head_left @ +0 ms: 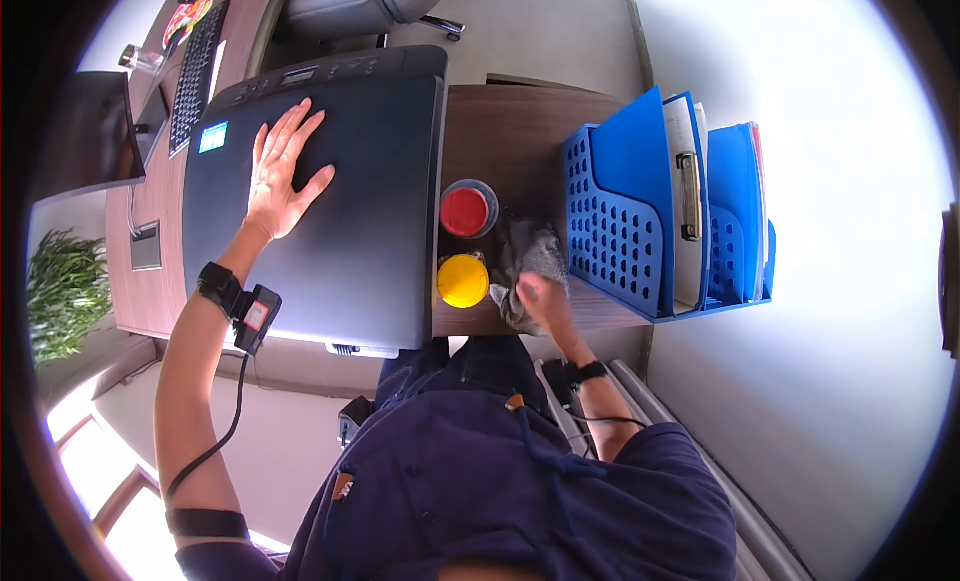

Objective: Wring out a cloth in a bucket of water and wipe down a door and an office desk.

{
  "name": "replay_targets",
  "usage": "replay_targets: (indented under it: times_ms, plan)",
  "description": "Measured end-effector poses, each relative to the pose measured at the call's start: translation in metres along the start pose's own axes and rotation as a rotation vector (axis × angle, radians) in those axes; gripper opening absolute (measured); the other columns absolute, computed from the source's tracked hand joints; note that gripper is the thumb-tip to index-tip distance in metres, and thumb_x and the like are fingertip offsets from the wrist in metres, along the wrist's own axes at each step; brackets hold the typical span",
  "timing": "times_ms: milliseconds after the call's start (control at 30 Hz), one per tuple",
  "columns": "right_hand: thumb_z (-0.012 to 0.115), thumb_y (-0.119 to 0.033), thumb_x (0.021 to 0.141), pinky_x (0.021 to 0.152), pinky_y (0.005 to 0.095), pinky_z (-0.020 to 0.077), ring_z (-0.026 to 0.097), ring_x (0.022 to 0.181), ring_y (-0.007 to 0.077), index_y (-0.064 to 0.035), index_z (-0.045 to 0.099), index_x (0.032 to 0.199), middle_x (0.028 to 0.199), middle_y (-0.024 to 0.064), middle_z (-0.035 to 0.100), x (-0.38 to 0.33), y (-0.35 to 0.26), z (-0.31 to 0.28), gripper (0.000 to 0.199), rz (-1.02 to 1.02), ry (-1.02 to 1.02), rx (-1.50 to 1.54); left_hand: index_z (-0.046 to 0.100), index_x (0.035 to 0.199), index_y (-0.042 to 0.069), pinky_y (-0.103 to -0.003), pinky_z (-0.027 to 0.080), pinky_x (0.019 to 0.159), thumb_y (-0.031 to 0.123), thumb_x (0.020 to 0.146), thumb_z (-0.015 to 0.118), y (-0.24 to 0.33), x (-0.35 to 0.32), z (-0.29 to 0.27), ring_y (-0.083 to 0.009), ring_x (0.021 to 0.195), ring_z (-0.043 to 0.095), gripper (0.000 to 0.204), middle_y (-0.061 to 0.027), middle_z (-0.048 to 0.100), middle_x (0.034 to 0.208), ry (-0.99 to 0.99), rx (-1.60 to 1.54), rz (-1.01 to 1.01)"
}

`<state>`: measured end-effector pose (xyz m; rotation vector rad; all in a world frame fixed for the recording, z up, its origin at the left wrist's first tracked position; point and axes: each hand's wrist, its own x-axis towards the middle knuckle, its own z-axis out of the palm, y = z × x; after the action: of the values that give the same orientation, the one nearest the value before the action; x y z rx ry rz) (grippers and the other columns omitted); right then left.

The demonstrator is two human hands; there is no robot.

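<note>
My left hand (pixel 283 169) lies flat with fingers spread on the dark lid of a printer (pixel 340 231). My right hand (pixel 540 299) is closed on a grey cloth (pixel 528 256) pressed onto the brown cabinet top (pixel 510 131), between two round containers and a blue file rack (pixel 640 211). The container with the red lid (pixel 467 210) stands beside the printer. The one with the yellow lid (pixel 463 280) sits nearer me, just left of the cloth.
The blue file rack holds folders and a clipboard (pixel 690 196). A desk at the left carries a keyboard (pixel 195 76) and a monitor (pixel 95 131). A grey office chair (pixel 360 6) stands beyond the printer. A green plant (pixel 65 291) is at the far left.
</note>
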<state>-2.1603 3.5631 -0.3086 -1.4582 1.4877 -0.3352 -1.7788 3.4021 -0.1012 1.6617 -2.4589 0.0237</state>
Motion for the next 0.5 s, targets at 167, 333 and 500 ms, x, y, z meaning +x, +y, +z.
replay_targets:
  times_ms: [167,333,500]
  plan:
    - [0.067,0.005,0.056,0.097,0.0406,0.0369,0.035,0.121,0.0347,-0.0174,0.036,0.131,0.135,0.0146,0.033,0.072,-0.090,-0.034,0.084,-0.455,0.134,-0.233,0.036,0.132,0.018,-0.048,0.011,0.108,0.040,0.081,0.052,0.001,-0.001,0.001,-0.0223,0.131,0.025,0.059,-0.0032,0.028,0.142,-0.009,-0.026,-0.015]
    - [0.071,0.008,0.052,0.103,0.0415,0.0329,0.024,0.130,0.0332,-0.0260,0.030,0.135,0.142,0.0099,0.023,0.109,-0.108,-0.030,0.098,-0.582,-0.067,-0.355,0.036,0.132,0.018,-0.048,0.011,0.108,0.041,0.081,0.051,0.001,0.003,0.002,-0.0224,0.131,0.025,0.058,-0.0034,0.028,0.142,0.005,-0.033,-0.010]
    - [0.073,0.003,0.053,0.099,0.0415,0.0366,0.029,0.126,0.0346,-0.0243,0.032,0.133,0.140,0.0106,0.027,0.112,-0.111,-0.023,0.094,-0.576,-0.068,-0.414,0.037,0.132,0.019,-0.048,0.012,0.108,0.042,0.081,0.051,-0.001,0.003,0.002,-0.0224,0.131,0.026,0.057,-0.0033,0.029,0.141,0.004,-0.028,-0.014]
